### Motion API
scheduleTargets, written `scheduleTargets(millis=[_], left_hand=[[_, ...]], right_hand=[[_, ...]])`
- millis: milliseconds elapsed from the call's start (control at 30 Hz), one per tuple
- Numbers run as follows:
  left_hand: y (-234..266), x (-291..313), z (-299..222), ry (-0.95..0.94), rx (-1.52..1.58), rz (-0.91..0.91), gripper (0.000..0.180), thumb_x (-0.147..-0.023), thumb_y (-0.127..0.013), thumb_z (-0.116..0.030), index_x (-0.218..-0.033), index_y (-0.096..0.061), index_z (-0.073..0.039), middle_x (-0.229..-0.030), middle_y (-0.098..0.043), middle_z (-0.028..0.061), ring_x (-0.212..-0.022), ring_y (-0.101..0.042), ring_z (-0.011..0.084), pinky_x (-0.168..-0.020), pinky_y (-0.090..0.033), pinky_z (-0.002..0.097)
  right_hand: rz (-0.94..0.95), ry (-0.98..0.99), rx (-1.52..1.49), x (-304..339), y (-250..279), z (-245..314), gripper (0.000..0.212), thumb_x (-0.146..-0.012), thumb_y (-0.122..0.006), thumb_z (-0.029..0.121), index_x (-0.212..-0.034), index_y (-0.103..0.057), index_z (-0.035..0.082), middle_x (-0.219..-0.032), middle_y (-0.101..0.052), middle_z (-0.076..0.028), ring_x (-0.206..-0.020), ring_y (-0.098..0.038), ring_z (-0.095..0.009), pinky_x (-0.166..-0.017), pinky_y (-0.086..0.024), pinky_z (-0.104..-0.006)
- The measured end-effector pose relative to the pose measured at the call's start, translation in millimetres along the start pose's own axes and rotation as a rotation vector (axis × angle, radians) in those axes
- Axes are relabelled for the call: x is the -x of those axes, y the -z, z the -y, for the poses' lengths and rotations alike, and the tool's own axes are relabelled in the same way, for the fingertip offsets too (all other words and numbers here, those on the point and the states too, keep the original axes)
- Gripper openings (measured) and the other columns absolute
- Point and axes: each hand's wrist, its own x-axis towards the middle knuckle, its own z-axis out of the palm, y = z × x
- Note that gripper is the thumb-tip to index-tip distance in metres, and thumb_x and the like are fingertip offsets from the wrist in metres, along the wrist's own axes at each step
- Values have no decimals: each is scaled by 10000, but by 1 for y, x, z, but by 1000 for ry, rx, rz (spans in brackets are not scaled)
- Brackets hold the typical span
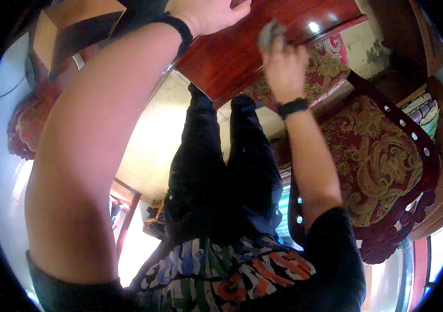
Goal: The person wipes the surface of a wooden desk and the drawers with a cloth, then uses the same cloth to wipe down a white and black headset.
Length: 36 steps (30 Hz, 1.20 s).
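Note:
My left hand [213,14] reaches the glossy red-brown wooden table [221,57] at its far left part. It holds nothing that I can see, its thumb side is apart from the rest, and the upper frame edge cuts off most of its fingers. To the right, my right hand [286,73] is over the tabletop near its right-hand edge, smeared by motion. Its fingers close on a small grey wad that looks like a cloth [270,35]. A dark band circles each wrist.
At right stands a carved wooden chair with a patterned red and gold back [374,156]; a matching seat cushion [322,70] sits beside the table. A brown cardboard box [76,26] is at the upper left. Pale floor tiles [148,130] show below the table.

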Motion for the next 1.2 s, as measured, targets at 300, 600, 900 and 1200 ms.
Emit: scheduleTargets(millis=[300, 600, 900, 1200], left_hand=[[-2, -4, 2, 9, 30, 10, 696, -815, -647, -271, -1393, -405, 31, -1464, -378, 218, -1405, -318, 340, -1186, -221, 443], [-1, -5, -1, 24, 13, -10, 695, -813, -641, -278, -1392, -409, 29, -1465, -378, 216, -1402, -320, 337, -1190, -217, 437], [-5, -6, -3, 22, 53, -29, 695, -810, -640, -276, -1394, -412, 26, -1470, -373, 206, -1403, -319, 331, -1190, -225, 433], [-3, -8, 1, 38, 44, 22, 687, -829, -612, -286, -1403, -399, 28, -1486, -351, 199, -1419, -288, 323, -1199, -201, 429]], right_hand=[[126, 75, -557, 79, 19, 156, 284, -766, -602, 143, -1018, -675, 34, -733, -642, -96, -731, -561, -254, -694, -446, -386], [-123, 182, -698, 1, 24, 158, 345, -831, -526, 152, -1133, -663, 56, -1039, -637, -130, -1073, -525, -325, -928, -433, -425], [180, 399, -705, -36, -25, 203, 268, -876, -502, 185, -1033, -714, 142, -1129, -659, -85, -1163, -547, -256, -1056, -371, -489], [110, 462, -513, 66, 0, 137, 360, -887, -494, 176, -1206, -642, 100, -1389, -505, -128, -1292, -453, -352, -1139, -319, -478]])
